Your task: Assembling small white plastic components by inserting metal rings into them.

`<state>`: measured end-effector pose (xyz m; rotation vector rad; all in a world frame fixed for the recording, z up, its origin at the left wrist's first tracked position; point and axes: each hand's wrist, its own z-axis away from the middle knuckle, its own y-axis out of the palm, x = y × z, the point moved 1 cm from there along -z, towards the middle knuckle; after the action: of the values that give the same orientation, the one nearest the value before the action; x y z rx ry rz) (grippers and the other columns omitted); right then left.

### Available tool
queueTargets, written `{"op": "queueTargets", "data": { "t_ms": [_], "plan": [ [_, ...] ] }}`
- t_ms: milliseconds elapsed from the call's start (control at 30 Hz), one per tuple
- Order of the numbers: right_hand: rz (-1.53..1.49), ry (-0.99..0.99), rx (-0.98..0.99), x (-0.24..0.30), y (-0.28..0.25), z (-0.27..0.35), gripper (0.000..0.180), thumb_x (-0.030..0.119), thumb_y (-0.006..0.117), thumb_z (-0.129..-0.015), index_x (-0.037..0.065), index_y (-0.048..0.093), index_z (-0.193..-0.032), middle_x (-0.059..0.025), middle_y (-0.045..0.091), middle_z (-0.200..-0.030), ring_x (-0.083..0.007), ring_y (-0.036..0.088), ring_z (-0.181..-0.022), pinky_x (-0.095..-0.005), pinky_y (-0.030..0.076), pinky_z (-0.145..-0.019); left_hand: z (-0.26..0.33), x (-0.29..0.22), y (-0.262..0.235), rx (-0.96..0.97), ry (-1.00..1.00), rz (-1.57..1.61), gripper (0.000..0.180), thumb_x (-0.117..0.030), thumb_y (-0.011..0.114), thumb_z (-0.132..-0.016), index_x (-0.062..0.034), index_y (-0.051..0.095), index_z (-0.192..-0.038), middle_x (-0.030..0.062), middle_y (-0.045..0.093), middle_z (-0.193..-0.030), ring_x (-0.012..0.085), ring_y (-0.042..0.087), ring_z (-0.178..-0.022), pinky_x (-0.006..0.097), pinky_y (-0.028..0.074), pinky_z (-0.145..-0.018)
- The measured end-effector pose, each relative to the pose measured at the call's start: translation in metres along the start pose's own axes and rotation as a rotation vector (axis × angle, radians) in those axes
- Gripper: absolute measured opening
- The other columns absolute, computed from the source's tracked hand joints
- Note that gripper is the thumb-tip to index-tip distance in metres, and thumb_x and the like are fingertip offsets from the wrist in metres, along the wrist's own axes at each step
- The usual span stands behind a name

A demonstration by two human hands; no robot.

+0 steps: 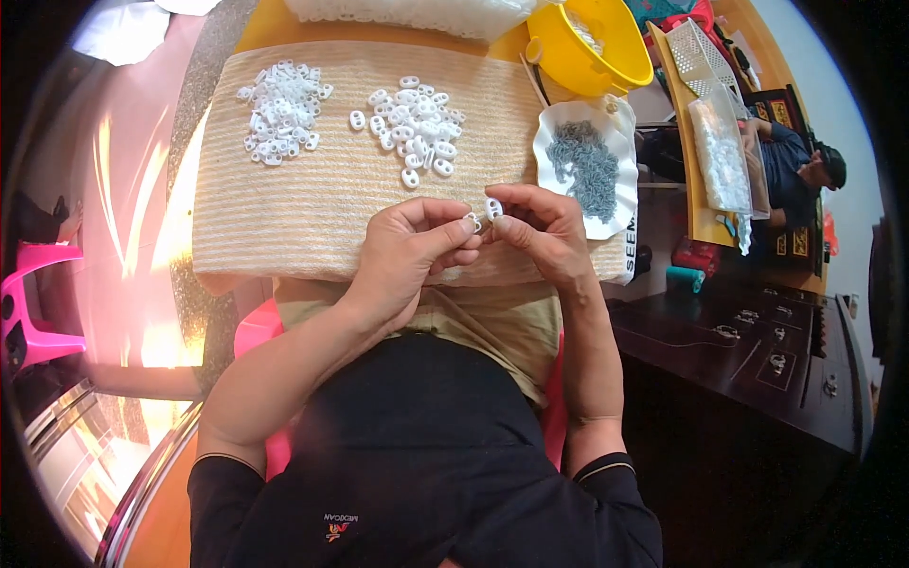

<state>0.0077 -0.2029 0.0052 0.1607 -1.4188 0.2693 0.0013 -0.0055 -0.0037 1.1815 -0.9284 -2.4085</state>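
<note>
Over the near edge of the towel-covered table, my two hands meet with their fingertips almost touching. My left hand point(409, 248) pinches a small white plastic piece point(472, 223) between thumb and fingers. My right hand point(551, 235) grips a white oval plastic piece with two holes point(493, 208), tilted up on its edge. Beyond them lies a heap of similar white oval pieces point(417, 123). A second heap of small white plastic parts point(282, 112) is at the far left. On the right, a wavy-rimmed white tray point(544, 156) holds a mass of small grey metal springs point(589, 170).
A yellow basin point(625, 47) with white pieces stands at the far right, beside a clear bag of white parts point(407, 8) along the back. Another person point(795, 175) sits at a side table on the right. A pink stool point(43, 303) stands at left.
</note>
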Motion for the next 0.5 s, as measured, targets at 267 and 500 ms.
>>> {"op": "queueTargets", "data": {
  "t_ms": [267, 500],
  "plan": [
    [-0.015, 0.015, 0.003, 0.0066, 0.0007, 0.0026, 0.03, 0.0, 0.063, -0.086, -0.006, 0.06, -0.115, -0.0096, 0.065, -0.099, -0.0139, 0.062, -0.09, -0.0267, 0.053, -0.082, -0.0003, 0.0011, 0.0004, 0.012, 0.006, 0.006, 0.014, -0.004, 0.064, -0.087, 0.0005, 0.061, -0.1, 0.008, 0.066, -0.088, 0.0124, 0.065, -0.075, 0.024, 0.057, -0.068],
    [-0.02, 0.007, 0.005, 0.005, 0.0001, 0.0026, 0.031, 0.0, 0.064, -0.085, -0.006, 0.06, -0.115, -0.0099, 0.064, -0.103, -0.0144, 0.062, -0.093, -0.0276, 0.052, -0.083, 0.0002, 0.0012, -0.0004, 0.014, -0.002, -0.003, 0.014, -0.005, 0.064, -0.087, -0.0002, 0.061, -0.1, 0.0075, 0.066, -0.087, 0.0125, 0.065, -0.076, 0.024, 0.056, -0.069]
  ]
}}
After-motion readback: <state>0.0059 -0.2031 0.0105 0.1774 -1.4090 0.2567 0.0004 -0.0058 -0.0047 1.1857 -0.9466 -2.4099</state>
